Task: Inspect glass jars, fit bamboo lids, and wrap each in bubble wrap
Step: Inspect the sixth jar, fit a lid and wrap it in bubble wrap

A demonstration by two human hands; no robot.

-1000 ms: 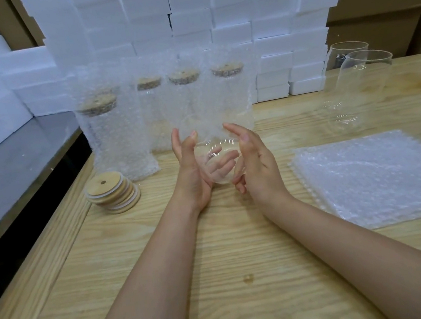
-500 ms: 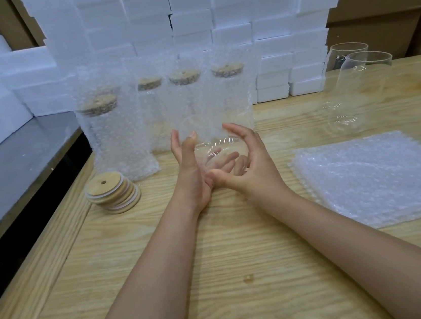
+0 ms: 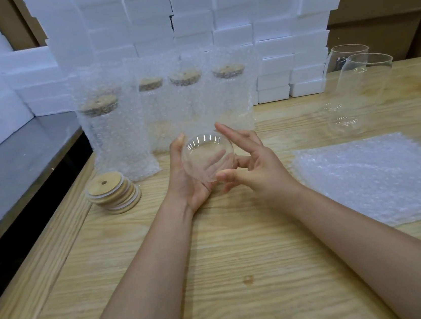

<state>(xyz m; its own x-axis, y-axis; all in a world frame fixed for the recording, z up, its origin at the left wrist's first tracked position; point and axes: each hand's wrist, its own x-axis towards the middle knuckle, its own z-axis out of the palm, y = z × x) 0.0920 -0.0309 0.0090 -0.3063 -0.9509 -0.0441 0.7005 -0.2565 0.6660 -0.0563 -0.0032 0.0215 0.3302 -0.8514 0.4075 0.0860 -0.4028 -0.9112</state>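
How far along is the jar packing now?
Done: four lidded, wrapped jars stand at the back. In hand: the left hand holds a bare glass jar, the right hand touching it. Left: two bare jars, the lid stack and bubble wrap sheets.

One head-worn wide-angle camera looks forward and down, close over the pale wooden table (image 3: pixel 244 250). It faces stacked white foam blocks (image 3: pixel 233 10) at the far edge.
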